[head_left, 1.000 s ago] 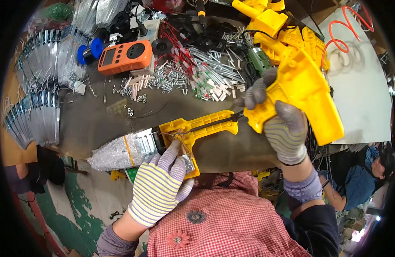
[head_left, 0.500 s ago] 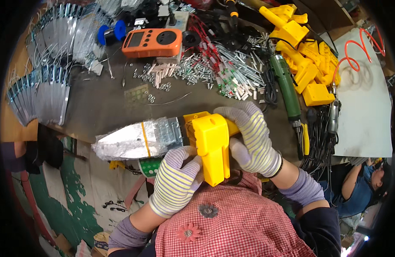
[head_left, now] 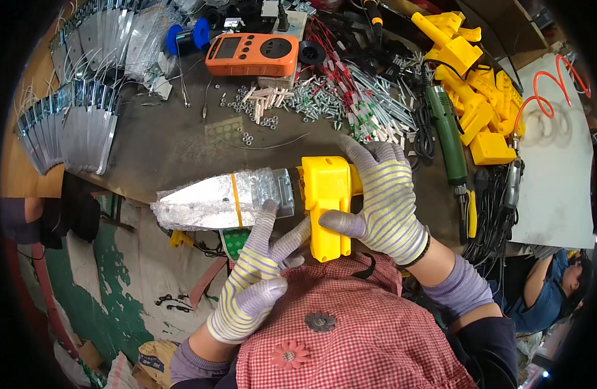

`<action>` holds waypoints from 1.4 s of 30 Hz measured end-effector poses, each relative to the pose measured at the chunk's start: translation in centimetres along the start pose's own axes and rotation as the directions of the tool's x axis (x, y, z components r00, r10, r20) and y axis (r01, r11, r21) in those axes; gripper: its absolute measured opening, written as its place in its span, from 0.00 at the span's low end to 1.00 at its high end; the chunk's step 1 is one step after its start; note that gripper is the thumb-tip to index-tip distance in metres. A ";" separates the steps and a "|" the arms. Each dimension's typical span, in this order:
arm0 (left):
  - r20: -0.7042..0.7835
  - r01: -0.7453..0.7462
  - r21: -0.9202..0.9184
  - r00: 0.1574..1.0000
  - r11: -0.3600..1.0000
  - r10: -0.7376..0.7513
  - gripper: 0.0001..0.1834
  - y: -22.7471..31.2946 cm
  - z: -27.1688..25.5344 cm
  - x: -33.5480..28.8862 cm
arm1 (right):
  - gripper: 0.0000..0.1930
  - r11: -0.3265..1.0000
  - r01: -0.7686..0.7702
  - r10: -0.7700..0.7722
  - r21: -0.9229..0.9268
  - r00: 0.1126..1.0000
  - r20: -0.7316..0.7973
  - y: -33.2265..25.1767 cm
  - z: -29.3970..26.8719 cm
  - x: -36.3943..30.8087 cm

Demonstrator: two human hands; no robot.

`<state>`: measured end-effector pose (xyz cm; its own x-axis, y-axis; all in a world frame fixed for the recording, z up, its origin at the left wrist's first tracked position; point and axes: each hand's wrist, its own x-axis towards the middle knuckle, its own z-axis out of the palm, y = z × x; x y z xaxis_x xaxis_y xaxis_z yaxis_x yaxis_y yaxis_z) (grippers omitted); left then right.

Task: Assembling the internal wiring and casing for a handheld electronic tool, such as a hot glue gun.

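A yellow plastic housing [head_left: 327, 188] lies at the table's front edge, its narrow leg pointing toward my apron. My right hand [head_left: 389, 204], in a striped knit glove, grips its right side, with the thumb across the front. Joined to the housing's left is a pointed metal blade [head_left: 204, 201] wrapped in clear plastic, with an orange band round it. My left hand [head_left: 253, 279], gloved the same way, is below the blade with its fingers spread. Its index fingertip is at the wrapping, and I cannot tell whether it touches. Nothing shows in that hand.
Fanned metal plates [head_left: 68, 126] stand at the left. Behind are an orange multimeter [head_left: 252, 55], a blue spool [head_left: 188, 37] and loose screws [head_left: 318, 100]. To the right lie a green power tool [head_left: 446, 133], yellow housings [head_left: 476, 117] and a red coiled hose [head_left: 538, 100]. Another person [head_left: 544, 285] is at the far right.
My left hand has let go of the housing and moved down-left, its fingers spreading. My right thumb has come round onto the housing's front. The whole view has shifted slightly.
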<state>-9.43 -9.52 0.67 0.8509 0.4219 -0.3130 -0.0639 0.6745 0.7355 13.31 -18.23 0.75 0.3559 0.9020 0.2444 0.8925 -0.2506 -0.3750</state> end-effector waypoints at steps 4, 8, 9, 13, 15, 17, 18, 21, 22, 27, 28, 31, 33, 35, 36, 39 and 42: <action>-0.038 0.029 -0.005 0.999 1.000 -0.029 0.57 0.8 0.3 -0.4 | 0.55 0.998 0.015 -0.016 0.055 1.000 0.021 0.6 0.2 -0.1; 0.008 0.110 0.020 0.994 0.994 -0.110 0.48 1.3 -0.8 -0.1 | 0.56 0.996 0.031 -0.034 0.083 0.999 0.035 0.6 0.2 -0.2; 0.058 0.106 -0.071 0.993 0.992 -0.101 0.45 1.2 -1.1 0.2 | 0.57 0.997 0.010 -0.014 0.073 0.999 0.045 0.6 0.4 -0.2; -0.015 0.002 0.468 1.000 0.884 0.005 0.42 2.7 0.9 -0.5 | 0.55 0.999 0.025 -0.026 0.028 0.998 0.062 0.4 0.0 0.1; 0.230 -0.263 0.872 0.965 0.414 0.129 0.47 4.7 -0.1 0.6 | 0.50 0.997 0.068 -0.065 -0.037 0.994 0.088 0.1 -0.3 0.3; 0.509 -0.494 0.860 0.821 -0.123 0.258 0.52 7.1 1.7 2.9 | 0.47 0.998 0.053 -0.051 -0.023 0.993 0.105 0.0 -0.2 0.3; 0.489 -0.464 0.872 0.840 -0.155 0.235 0.59 6.4 2.8 4.8 | 0.46 0.997 0.065 -0.060 -0.033 0.990 0.124 0.0 -0.2 0.4; 0.416 -0.400 0.889 0.909 -0.223 0.028 0.67 4.6 2.4 7.7 | 0.42 0.992 0.092 -0.082 -0.080 0.990 0.118 -0.4 -0.7 0.6; 0.441 -0.418 0.875 0.897 -0.245 0.045 0.68 4.1 1.7 7.9 | 0.39 0.996 0.083 -0.084 0.011 0.991 0.105 0.1 -0.9 0.9; 0.517 -0.464 0.802 0.854 -0.376 0.048 0.68 3.4 1.0 8.1 | 0.16 0.908 0.409 -0.390 -0.094 0.904 0.175 7.4 -0.5 2.8; 0.531 -0.468 0.786 0.846 -0.403 0.052 0.68 3.5 1.1 8.2 | 0.14 0.993 0.061 -0.038 -0.099 0.975 0.218 5.3 -0.1 2.2; 0.493 -0.439 0.776 0.870 -0.453 0.001 0.68 4.2 1.9 8.2 | 0.10 0.995 -0.007 0.011 -0.102 0.999 0.045 4.3 0.4 1.2; 0.478 -0.432 0.765 0.878 -0.477 -0.027 0.66 5.6 3.6 7.4 | 0.09 0.997 -0.006 0.009 -0.071 0.999 0.041 4.0 0.5 0.7; 0.460 -0.464 0.857 0.885 -0.225 -0.073 0.60 7.2 5.6 7.5 | 0.08 1.000 -0.007 0.007 0.000 0.999 0.042 4.8 0.5 0.3; 0.482 -0.488 0.843 0.872 -0.226 -0.085 0.60 8.2 6.8 7.7 | 0.08 0.999 -0.033 0.033 -0.021 0.999 0.039 4.9 0.3 -0.1; 0.837 -0.838 0.524 0.473 -0.152 0.275 0.70 7.7 8.1 8.0 | 0.09 1.000 -0.020 0.020 -0.017 1.000 0.017 4.8 1.0 -0.6; 0.681 -0.618 0.730 0.696 -0.292 0.230 0.62 0.9 6.2 10.9 | 0.14 0.996 -0.080 0.082 -0.026 0.989 0.125 3.9 -0.5 0.1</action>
<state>3.06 -8.05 1.70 0.9322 0.0358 0.3603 -0.1266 -0.9001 0.4169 16.98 -19.30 -0.25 0.3909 0.9151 0.0988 0.8682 -0.3309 -0.3697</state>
